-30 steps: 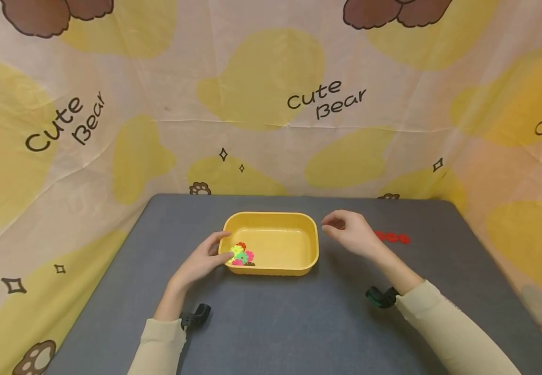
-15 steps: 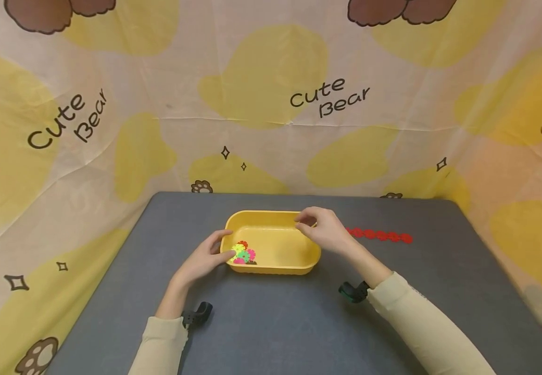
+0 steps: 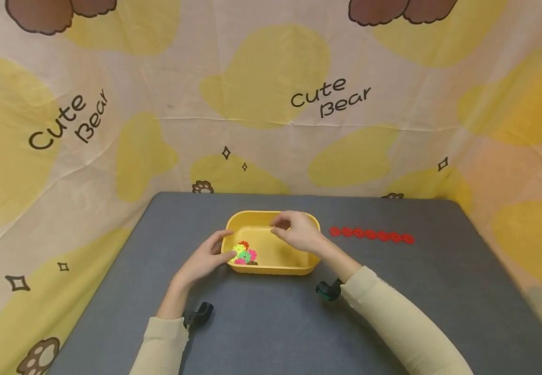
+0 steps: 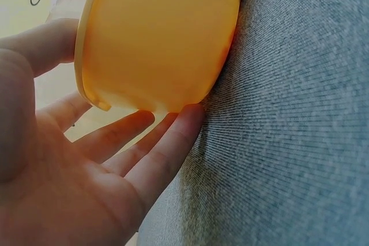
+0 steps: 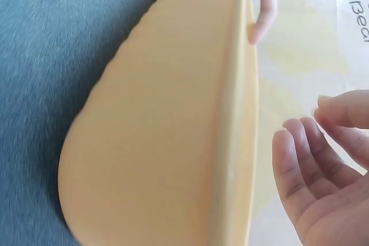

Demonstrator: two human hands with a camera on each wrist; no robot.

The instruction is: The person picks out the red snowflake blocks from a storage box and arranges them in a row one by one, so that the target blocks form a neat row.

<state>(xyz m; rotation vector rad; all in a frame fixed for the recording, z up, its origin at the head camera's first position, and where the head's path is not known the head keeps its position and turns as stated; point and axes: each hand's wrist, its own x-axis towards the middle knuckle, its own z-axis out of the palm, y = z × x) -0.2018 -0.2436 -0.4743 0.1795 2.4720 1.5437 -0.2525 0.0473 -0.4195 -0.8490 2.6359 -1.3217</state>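
Note:
A yellow plastic tray (image 3: pixel 271 270) stands on the table in the head view. My left hand (image 3: pixel 205 256) grips its left end, the thumb over the rim and the fingers against the outer wall, as the left wrist view also shows. Inside, by that thumb, lies a small heap of flower-shaped plastic pieces (image 3: pixel 244 255) in yellow, green, pink and red, with a dark one partly hidden behind the front wall. Above the tray's right half hovers my right hand (image 3: pixel 301 233), its fingers loosely bent. In the right wrist view no piece shows between those fingers.
A row of several red flower-shaped pieces (image 3: pixel 370 234) lies on the grey table (image 3: pixel 261 323), right of the tray. Behind the table hangs a patterned cloth (image 3: pixel 252 78) with yellow patches and lettering.
My right hand has moved left, from beside the tray to over its inside, uncovering the whole red row. The left hand stays on the tray's left end.

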